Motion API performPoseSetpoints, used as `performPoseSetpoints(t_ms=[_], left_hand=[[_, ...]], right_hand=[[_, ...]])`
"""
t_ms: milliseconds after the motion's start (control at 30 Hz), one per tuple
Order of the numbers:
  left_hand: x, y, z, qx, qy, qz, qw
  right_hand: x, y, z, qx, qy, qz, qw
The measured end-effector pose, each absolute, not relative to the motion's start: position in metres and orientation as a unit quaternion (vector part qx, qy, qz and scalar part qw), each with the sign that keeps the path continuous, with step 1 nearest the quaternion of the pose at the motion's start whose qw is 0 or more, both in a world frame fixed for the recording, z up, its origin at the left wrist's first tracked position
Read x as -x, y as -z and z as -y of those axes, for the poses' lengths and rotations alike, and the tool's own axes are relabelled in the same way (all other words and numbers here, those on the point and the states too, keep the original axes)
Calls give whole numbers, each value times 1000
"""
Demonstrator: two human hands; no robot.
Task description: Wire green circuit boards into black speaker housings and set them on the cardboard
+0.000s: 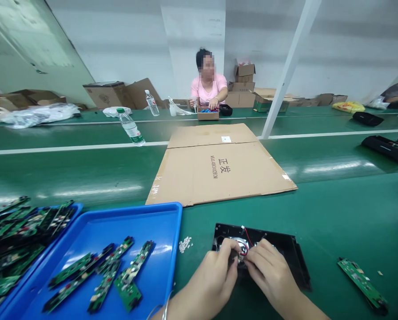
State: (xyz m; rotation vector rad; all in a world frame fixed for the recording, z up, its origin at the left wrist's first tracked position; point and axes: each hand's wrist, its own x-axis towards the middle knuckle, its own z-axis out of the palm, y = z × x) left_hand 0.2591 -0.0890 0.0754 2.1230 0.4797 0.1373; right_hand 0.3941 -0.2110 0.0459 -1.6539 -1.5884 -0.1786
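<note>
Black plastic housing (285, 251) lies on the green desk (335, 213) at the near edge, open side up, with a round speaker (238, 243) set inside it and red and white wires (247, 235) running from the speaker toward the housing's far wall. Both hands meet over the speaker: the left hand (212, 278) pinches narrowly at a small part beside it, and the right hand (268, 269) closes its fingertips on the same spot, the two hands touching. What they grip is too small to tell. Just left of the housing sits a blue tray (159, 222) holding several green circuit boards (119, 271), with a heap of more boards (15, 235) farther left. One single board (362, 280) lies to the right, well apart. A little pile of white bits (185, 244) rests between tray and housing. Beyond, a flattened cardboard sheet (215, 164) covers the desk, then a water bottle (130, 126). At the far side a person in a pink shirt (208, 86) works over a small box (208, 114).
</note>
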Motion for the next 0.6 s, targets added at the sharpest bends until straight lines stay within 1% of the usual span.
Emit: performPoseSetpoints(t_ms=[167,300,433,533,600], left_hand=[[-260,-76,90,-840,-74,-211,495],[-262,-81,91,-843,-57,-212,491],[-263,-86,93,-829,-60,-296,470],[-263,-82,95,-819,-67,-339,458],[-263,-76,96,-814,-88,-350,455]], right_hand=[[-393,-40,212,662,44,616,424],[-396,-40,212,661,12,610,437],[-399,-41,212,694,-40,569,439],[-398,-37,209,755,-14,506,416],[-398,-33,207,773,-4,495,397]])
